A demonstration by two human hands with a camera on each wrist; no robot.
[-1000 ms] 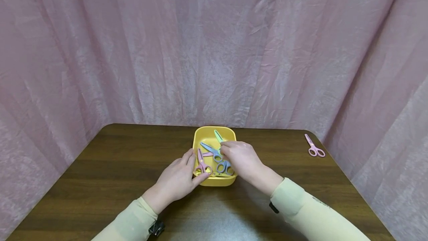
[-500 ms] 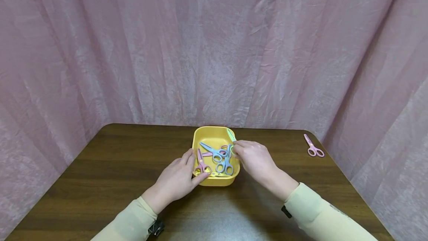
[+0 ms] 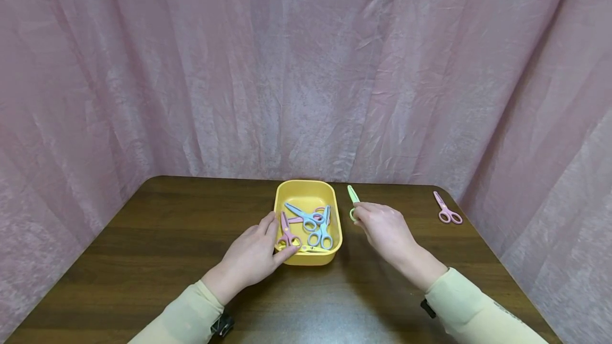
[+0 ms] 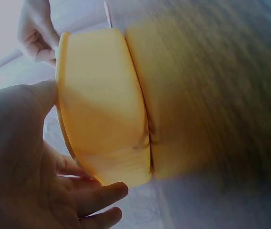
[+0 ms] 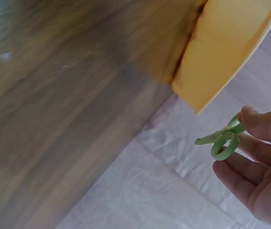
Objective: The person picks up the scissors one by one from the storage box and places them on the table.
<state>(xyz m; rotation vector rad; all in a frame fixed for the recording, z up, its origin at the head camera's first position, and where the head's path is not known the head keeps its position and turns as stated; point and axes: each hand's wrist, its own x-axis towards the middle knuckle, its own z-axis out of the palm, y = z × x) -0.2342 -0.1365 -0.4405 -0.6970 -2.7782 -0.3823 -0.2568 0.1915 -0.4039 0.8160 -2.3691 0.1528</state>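
A pair of light-green scissors is pinched by a finger ring between my right thumb and fingers. My right hand holds it raised just right of the yellow bin, blade pointing away in the head view. In the right wrist view the green scissors hang apart from the bin. My left hand grips the bin's near left corner, thumb across the front rim. Inside lie blue scissors, a second blue pair, pink scissors, another partly covered pink pair and a yellow pair.
Pink scissors lie at the far right of the brown wooden table. A pink curtain hangs behind the table's back edge and along both sides.
My right hand has lifted the green scissors out of the bin and carried them right, past its rim. My left hand stays at the bin's corner.
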